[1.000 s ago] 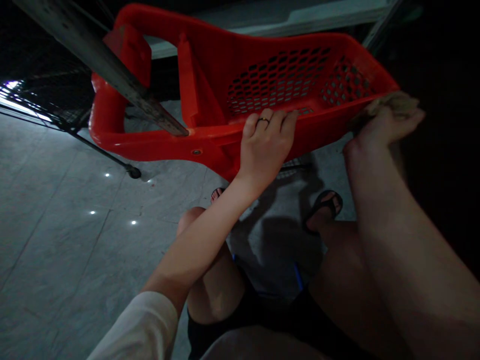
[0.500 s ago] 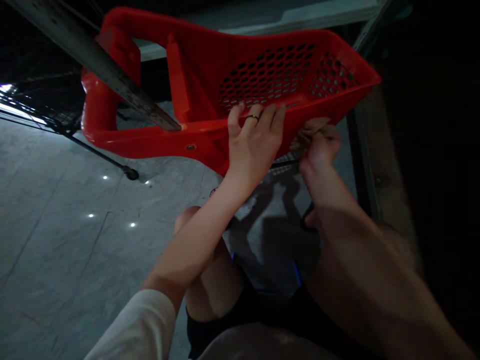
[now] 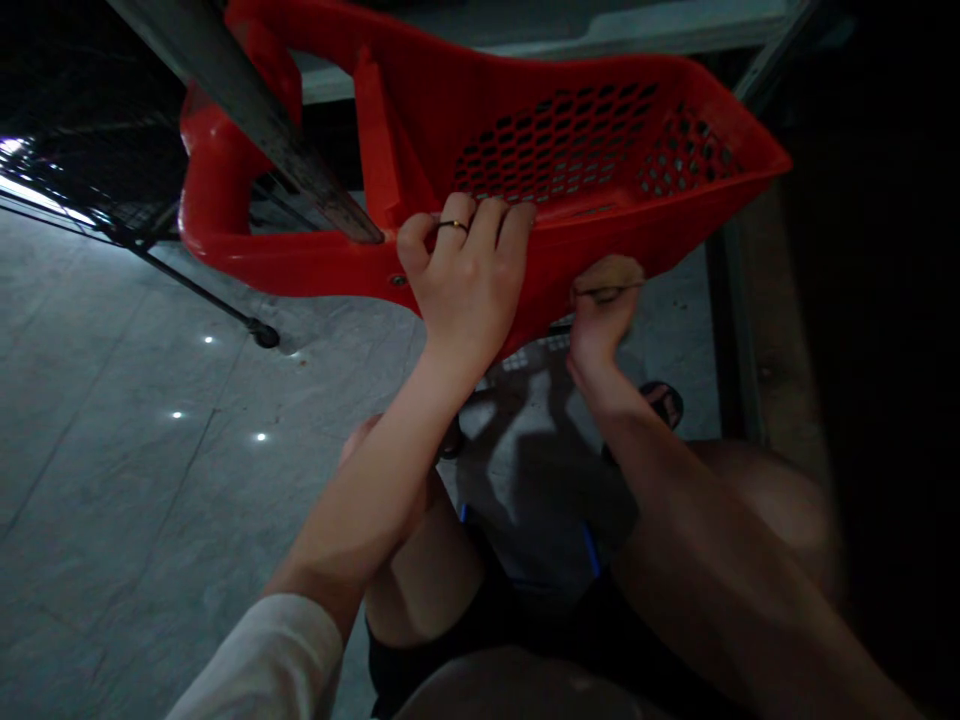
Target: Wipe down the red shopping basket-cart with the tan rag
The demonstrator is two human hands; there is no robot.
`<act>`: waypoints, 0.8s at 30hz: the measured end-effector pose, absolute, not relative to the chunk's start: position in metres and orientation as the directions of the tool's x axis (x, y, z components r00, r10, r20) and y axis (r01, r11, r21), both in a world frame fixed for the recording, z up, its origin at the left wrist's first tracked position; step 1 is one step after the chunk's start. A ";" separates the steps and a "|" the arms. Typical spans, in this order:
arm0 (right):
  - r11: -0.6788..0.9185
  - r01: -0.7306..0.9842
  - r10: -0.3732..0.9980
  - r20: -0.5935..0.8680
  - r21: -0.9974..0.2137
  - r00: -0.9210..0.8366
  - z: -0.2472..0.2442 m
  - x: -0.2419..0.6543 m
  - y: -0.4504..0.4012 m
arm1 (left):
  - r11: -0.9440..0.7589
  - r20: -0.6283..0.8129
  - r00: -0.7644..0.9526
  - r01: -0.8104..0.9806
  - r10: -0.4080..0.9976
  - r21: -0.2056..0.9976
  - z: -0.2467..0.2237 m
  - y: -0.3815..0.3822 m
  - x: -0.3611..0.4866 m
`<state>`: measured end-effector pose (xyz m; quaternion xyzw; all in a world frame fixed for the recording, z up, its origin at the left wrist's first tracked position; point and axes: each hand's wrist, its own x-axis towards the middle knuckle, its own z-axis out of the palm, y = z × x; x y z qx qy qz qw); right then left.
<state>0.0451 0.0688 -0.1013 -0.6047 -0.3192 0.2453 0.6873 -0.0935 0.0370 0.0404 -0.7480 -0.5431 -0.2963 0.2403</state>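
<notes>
A red plastic basket [image 3: 420, 110] with honeycomb-perforated walls fills the top of the view, tilted on its side. My left hand [image 3: 461, 285], with a gold ring [image 3: 452, 226] on one finger, curls over the basket's front rim. My right hand [image 3: 604, 325] presses a tan cloth rag [image 3: 609, 272] against the underside of the same rim. A grey metal bar [image 3: 259, 105] runs diagonally across the basket's left end, and its tip meets the rim close to my left hand.
A grey stone-tiled floor [image 3: 127, 470] spreads below and left, under a black wire mesh [image 3: 82, 130] with a thin black rod [image 3: 202, 290]. My bent knees, black shorts and a sandalled foot [image 3: 660, 403] lie below. A dark panel edge [image 3: 757, 300] stands right.
My right hand has moved left along the basket's underside with the rag, from the far right end toward the middle. My left hand has shifted left along the rim.
</notes>
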 end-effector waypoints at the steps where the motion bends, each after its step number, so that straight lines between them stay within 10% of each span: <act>1: 0.117 0.023 0.760 0.104 -0.993 0.641 -0.104 0.030 0.061 | -0.280 0.709 0.220 0.960 0.670 -0.034 0.040 0.040 -0.092; 16: 0.271 -0.119 0.573 0.061 -0.955 0.817 -0.047 0.094 0.103 | -0.241 0.591 0.111 0.959 0.799 0.147 0.068 0.009 -0.123; 24: 0.139 -0.087 0.832 0.069 -0.987 0.550 -0.068 -0.021 0.044 | -0.219 0.654 0.135 0.975 0.744 0.048 0.053 0.037 -0.107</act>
